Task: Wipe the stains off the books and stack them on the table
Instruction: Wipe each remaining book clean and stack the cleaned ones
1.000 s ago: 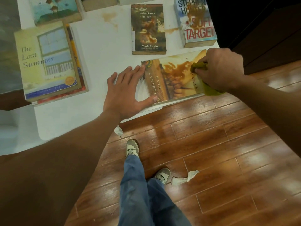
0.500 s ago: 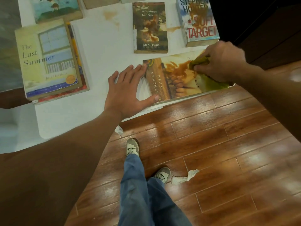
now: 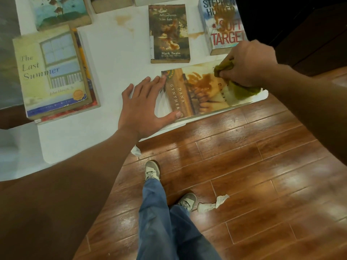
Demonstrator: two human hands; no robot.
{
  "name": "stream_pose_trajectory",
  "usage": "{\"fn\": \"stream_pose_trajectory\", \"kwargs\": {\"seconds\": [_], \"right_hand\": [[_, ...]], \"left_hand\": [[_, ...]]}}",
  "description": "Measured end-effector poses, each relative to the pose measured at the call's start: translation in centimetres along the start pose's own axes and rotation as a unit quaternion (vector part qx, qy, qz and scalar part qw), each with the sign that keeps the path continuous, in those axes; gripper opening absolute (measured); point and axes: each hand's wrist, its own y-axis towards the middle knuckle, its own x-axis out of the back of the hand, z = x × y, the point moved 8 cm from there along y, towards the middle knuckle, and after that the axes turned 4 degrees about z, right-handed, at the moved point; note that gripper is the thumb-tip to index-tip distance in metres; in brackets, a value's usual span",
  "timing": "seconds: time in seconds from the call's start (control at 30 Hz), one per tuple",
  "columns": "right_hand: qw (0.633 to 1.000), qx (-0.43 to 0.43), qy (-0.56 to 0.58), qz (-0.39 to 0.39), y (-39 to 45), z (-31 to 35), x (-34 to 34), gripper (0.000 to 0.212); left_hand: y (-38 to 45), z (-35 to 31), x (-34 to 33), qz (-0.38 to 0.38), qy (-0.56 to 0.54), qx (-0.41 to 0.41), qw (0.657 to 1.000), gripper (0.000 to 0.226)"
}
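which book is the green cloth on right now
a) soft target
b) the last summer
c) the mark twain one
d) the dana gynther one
d: the right hand grips the green cloth on the Dana Gynther book, beside its brown stain, while the left hand steadies that book's edge.

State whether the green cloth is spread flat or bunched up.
Bunched up. The right hand grips the green cloth in a wad, pressed against the stained book.

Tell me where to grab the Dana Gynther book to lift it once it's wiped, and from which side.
Take the Dana Gynther book by its near long edge, coming from the floor side. It lies flat with that edge at, perhaps slightly past, the table rim, so fingers can probably slip under and the thumb clamp on top. The left hand already rests at that end.
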Motion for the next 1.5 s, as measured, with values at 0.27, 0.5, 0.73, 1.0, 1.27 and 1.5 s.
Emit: {"fn": "stream_pose_trajectory", "kwargs": {"seconds": [0.27, 0.5, 0.73, 1.0, 1.27, 1.5], "right_hand": [[1.0, 0.012, 0.017, 0.017, 0.5, 0.4, 0.3, 0.044], [0.999, 0.015, 0.028, 0.023, 0.9, 0.9, 0.3, 0.046], [0.998, 0.028, 0.037, 0.041, 0.6, 1.6, 0.3, 0.045], [1.0, -0.014, -0.004, 0.018, 0.5, 1.5, 0.6, 0.051], [0.999, -0.001, 0.034, 0.025, -0.6, 1.2, 0.3, 0.047], [0.999, -0.031, 0.039, -0.007, -0.8, -0.1, 0.4, 0.048]], "left_hand": [[0.1, -0.1, -0.1, 0.007, 0.003, 0.0, 1.0, 0.101], [0.2, 0.0, 0.0, 0.005, 0.005, 0.001, 1.0, 0.102], [0.1, -0.1, -0.1, 0.006, -0.001, 0.002, 1.0, 0.102], [-0.1, 0.0, 0.0, 0.004, 0.002, 0.003, 1.0, 0.103], [0.0, -0.2, 0.0, 0.005, -0.002, 0.003, 1.0, 0.102], [0.0, 0.1, -0.2, 0.007, -0.001, 0.005, 1.0, 0.102]]}}
